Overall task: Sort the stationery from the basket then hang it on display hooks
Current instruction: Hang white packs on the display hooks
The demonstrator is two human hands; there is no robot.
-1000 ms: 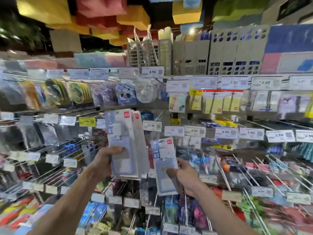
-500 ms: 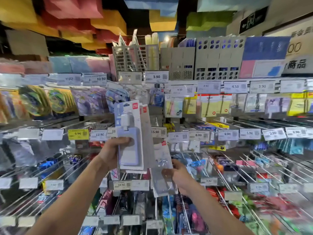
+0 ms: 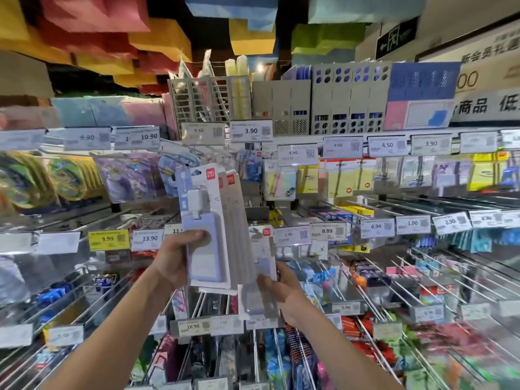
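Note:
My left hand (image 3: 176, 260) grips a fanned stack of lilac card-holder packs (image 3: 206, 220) with red logo tags, held upright in front of the hook wall. My right hand (image 3: 282, 289) pinches the lower part of a single card-holder pack (image 3: 263, 273) of the same kind, just right of the stack and lower, partly tucked behind it. Long metal display hooks (image 3: 284, 213) stick out behind both packs. No basket is in view.
Rows of hooks with price tags (image 3: 250, 131) fill the wall; sticky notes (image 3: 340, 178) hang to the right, colourful packs (image 3: 129, 175) to the left. Grey file racks (image 3: 349, 99) stand on the top shelf. Bare hook rods (image 3: 439, 280) jut out at the right.
Both hands have come closer together; the single pack in my right hand now sits against the stack's right edge. The view has tilted upward toward the top shelf.

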